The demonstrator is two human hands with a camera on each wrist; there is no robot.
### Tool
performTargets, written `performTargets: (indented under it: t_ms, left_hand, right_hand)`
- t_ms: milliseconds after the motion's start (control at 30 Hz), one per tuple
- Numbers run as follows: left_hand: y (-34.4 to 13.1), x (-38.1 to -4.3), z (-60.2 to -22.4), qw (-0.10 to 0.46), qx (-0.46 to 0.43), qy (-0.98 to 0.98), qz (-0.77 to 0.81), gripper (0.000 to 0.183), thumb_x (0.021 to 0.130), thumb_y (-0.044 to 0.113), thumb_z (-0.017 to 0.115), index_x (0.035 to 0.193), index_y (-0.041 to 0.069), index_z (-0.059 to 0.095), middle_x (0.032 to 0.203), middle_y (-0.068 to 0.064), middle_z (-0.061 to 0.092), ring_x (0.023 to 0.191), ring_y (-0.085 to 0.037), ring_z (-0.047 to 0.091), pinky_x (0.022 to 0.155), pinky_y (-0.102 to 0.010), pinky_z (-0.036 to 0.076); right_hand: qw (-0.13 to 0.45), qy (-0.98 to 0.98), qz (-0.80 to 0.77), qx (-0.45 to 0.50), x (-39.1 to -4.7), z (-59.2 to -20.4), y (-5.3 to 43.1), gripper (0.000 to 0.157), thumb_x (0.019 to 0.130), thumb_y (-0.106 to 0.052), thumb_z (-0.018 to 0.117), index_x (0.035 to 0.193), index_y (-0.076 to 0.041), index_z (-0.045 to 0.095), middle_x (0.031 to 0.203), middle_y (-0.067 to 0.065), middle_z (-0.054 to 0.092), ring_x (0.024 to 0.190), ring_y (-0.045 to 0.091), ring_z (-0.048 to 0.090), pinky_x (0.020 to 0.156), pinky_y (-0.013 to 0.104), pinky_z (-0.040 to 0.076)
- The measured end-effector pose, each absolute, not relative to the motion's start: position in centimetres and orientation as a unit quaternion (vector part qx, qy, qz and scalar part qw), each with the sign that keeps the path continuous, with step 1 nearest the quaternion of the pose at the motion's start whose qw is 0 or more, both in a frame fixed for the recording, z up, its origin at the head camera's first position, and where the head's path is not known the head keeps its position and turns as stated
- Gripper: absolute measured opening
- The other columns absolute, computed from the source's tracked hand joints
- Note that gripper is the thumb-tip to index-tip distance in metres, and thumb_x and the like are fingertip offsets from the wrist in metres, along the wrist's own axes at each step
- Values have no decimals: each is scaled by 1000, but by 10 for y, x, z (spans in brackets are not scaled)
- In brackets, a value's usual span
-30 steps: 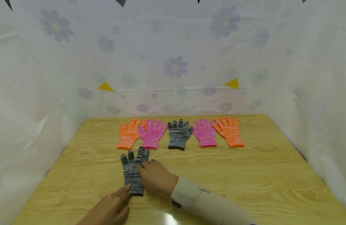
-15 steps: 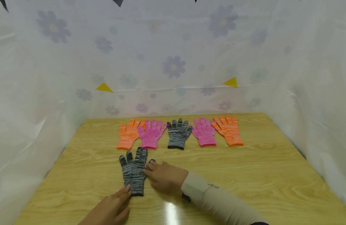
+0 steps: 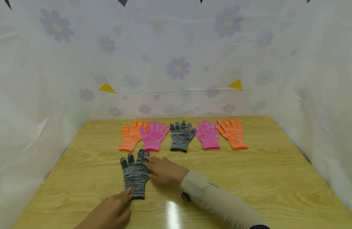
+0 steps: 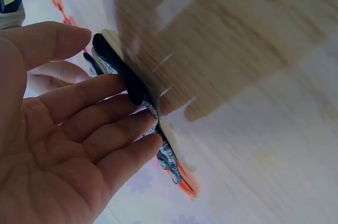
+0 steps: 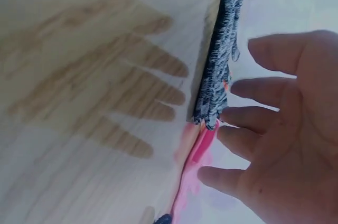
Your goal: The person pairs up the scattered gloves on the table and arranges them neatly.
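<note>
A grey-and-black knitted glove (image 3: 133, 178) lies flat on the wooden table, fingers pointing away and dark-edged cuff toward me. My left hand (image 3: 111, 208) touches the left side of its cuff with the fingertips; the fingers look nearly straight in the left wrist view, where the glove's black edge (image 4: 124, 71) shows beyond them. My right hand (image 3: 166, 170) reaches across from the right, fingertips on the glove's right side near the finger bases. Its fingers extend loosely in the right wrist view, beside the striped knit (image 5: 215, 60). The glove's thumb is hidden by this hand.
Behind it, a row of gloves lies along the table's far part: orange (image 3: 131, 138), pink (image 3: 154, 136), grey-and-black (image 3: 181, 136), pink (image 3: 208, 135) and orange (image 3: 233, 133). White flowered sheeting (image 3: 176, 47) encloses the table (image 3: 250, 184) at back and sides.
My right hand slid rightward off the glove's palm, drawing its thumb out to the side, then shifted slightly up toward the fingers. My left hand stays at the cuff.
</note>
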State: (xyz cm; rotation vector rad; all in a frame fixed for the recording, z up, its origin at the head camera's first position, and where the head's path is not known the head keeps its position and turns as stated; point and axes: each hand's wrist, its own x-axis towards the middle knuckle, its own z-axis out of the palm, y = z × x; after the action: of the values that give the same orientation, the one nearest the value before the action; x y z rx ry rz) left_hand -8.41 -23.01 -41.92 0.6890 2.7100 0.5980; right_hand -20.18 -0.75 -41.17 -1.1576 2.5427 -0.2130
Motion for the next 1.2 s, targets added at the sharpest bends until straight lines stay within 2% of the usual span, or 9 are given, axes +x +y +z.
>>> performTargets:
  t_ms: [133, 333, 800, 1000, 1200]
  left_hand:
    - [-231, -86, -418, 152, 234, 936, 213, 50, 90, 27, 65, 121, -11, 59, 131, -29, 53, 118, -44, 54, 91, -56, 45]
    - [-231, -88, -418, 171, 221, 931, 237, 50, 91, 27, 64, 121, -12, 59, 132, -30, 51, 119, -46, 51, 91, -59, 43]
    - [-236, -88, -420, 173, 231, 926, 243, 53, 92, 30, 62, 121, -14, 58, 131, -32, 51, 115, -48, 53, 87, -56, 47]
    - [-235, -88, -420, 182, 230, 925, 244, 53, 92, 30, 62, 121, -13, 58, 132, -32, 51, 115, -48, 53, 87, -57, 47]
    - [-235, -90, -422, 184, 235, 926, 231, 52, 92, 31, 63, 122, -11, 59, 133, -31, 51, 115, -47, 54, 86, -55, 48]
  right_hand:
    - [170, 895, -91, -403, -205, -415, -18, 57, 102, -35, 42, 153, -16, 24, 161, 3, 12, 147, 18, 9, 117, 45, 16]
    - [162, 896, -58, -409, -209, -418, -36, 56, 103, -37, 39, 153, -15, 25, 160, 5, 16, 147, 19, 12, 117, 29, 16]
    - [161, 898, 15, -410, -216, -423, -63, 55, 104, -32, 36, 154, -15, 21, 160, 3, 13, 147, 17, 11, 117, 25, 14]
    - [193, 903, 9, -383, -219, -421, -64, 59, 103, -41, 37, 155, -20, 17, 161, 0, 9, 147, 16, 5, 118, 27, 14]
    - [185, 908, 24, -376, -223, -421, -64, 62, 102, -44, 37, 155, -21, 15, 161, -1, 8, 148, 18, 3, 118, 29, 13]
